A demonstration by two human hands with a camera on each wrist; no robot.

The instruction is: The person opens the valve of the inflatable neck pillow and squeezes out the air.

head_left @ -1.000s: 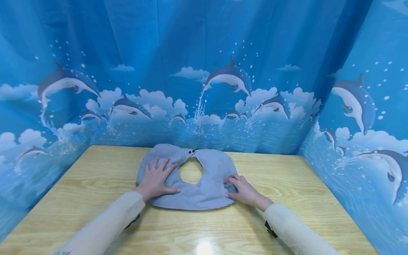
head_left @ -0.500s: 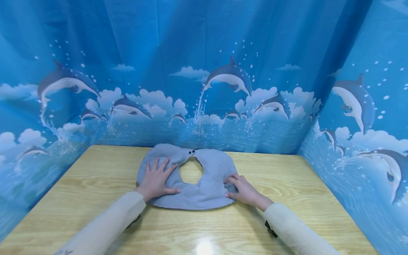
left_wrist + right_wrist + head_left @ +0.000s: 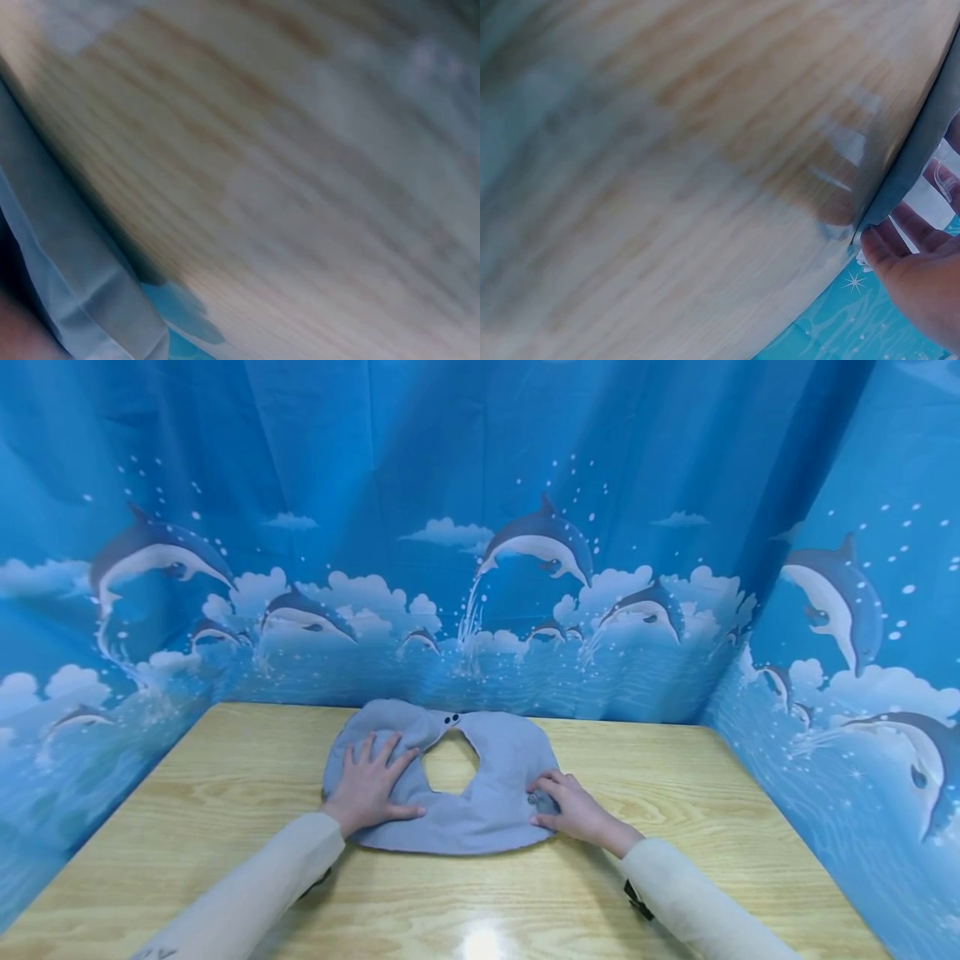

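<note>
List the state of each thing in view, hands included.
Gray fabric piece: spread on the table, hole uncovered.
Left hand: resting on it, fingers spread.
Right hand: curled round a small clear object.
Small clear object: held over the fabric.
Table: partly covered.
Dolphin backdrop: hanging, creased.

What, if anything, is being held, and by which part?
Right hand seems to hold a small item by its sides; left hand rests on the pad.

Left grip (image 3: pixel 371 785) touches fabric (image 3: pixel 450 828), right grip (image 3: pixel 573 810) holds a grey object (image 3: pixel 544 803).
</note>
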